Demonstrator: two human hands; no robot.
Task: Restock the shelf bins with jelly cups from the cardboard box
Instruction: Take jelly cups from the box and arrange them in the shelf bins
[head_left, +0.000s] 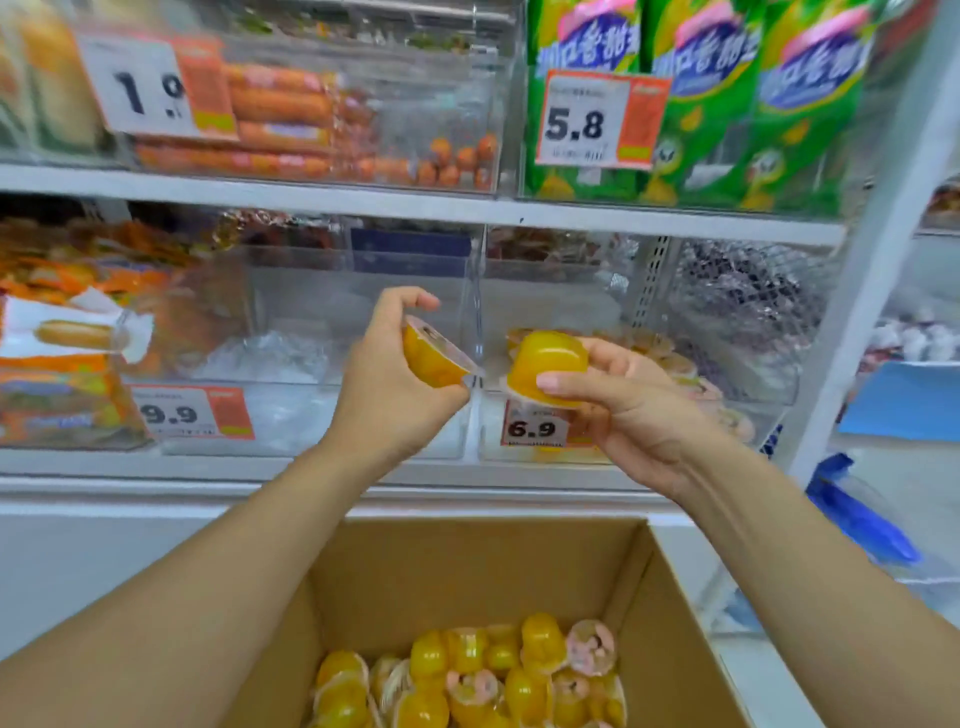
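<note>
My left hand (387, 384) grips a yellow jelly cup (434, 358) tilted on its side, its foil lid facing up and right. My right hand (631, 410) holds a second yellow jelly cup (550, 366) upside down, thumb across its rim. Both cups hover in front of the clear shelf bin (769, 415) tagged 6.9, which holds several jelly cups at its right. Below, the open cardboard box (467, 561) has several yellow and pink-lidded jelly cups (488, 675) piled at its bottom.
A clear bin tagged 9.9 (291, 364) sits left of the 6.9 bin, with orange snack packs (67, 364) further left. The upper shelf holds sausages (291, 119) and green bags (701, 104). A white upright post (872, 260) stands at the right.
</note>
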